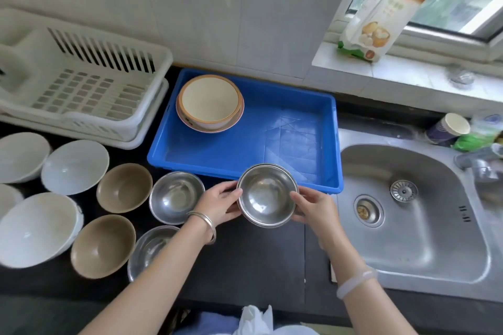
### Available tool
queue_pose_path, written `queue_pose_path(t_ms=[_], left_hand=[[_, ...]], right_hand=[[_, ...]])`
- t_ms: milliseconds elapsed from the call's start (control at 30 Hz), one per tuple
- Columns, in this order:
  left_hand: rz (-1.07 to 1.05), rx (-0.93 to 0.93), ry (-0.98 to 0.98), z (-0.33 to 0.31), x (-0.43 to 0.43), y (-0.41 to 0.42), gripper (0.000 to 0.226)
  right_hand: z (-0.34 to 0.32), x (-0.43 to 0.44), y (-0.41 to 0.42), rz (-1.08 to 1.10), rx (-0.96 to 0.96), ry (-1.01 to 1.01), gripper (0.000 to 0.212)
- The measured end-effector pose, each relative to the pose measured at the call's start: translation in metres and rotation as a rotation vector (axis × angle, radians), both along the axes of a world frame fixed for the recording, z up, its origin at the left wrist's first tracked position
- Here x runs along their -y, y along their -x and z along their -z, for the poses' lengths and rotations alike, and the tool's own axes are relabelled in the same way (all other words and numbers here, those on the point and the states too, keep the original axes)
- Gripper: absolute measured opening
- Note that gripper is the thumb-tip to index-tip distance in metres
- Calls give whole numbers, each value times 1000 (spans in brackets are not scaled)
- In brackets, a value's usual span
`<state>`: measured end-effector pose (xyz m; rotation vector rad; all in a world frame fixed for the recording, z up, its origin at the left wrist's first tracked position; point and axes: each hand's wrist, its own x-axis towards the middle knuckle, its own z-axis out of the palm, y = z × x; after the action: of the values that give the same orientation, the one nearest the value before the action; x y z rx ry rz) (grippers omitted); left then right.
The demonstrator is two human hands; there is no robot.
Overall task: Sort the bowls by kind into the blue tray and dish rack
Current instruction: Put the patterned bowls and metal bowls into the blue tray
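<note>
I hold a steel bowl [266, 194] between both hands just in front of the blue tray [294, 141]. My left hand [221, 202] grips its left rim and my right hand [313, 205] grips its right rim. In the tray's far left corner sits a cream bowl with an orange rim [209, 99], stacked in another like it. The white dish rack [81, 84] stands to the left with nothing in it. On the dark counter lie two more steel bowls [176, 196] [149, 249], two brown bowls [124, 187] [103, 245] and several white bowls [74, 166].
A steel sink [408, 215] lies to the right of the tray. A paper cup [449, 128] and green packaging stand behind it near the tap. A food packet [381, 16] leans on the window sill. A white cloth shows at the bottom edge.
</note>
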<state>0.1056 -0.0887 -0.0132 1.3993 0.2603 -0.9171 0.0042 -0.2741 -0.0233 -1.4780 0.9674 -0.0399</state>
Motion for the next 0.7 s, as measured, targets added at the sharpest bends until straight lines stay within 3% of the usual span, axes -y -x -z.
queue_pose_path(t_ms=[233, 700], left_hand=[[-68, 52, -47, -25, 67, -57, 19], [-251, -49, -69, 21, 142, -129, 28]], right_hand=[[-20, 62, -67, 4, 38, 5, 13], [28, 118, -169, -10, -42, -39, 34]])
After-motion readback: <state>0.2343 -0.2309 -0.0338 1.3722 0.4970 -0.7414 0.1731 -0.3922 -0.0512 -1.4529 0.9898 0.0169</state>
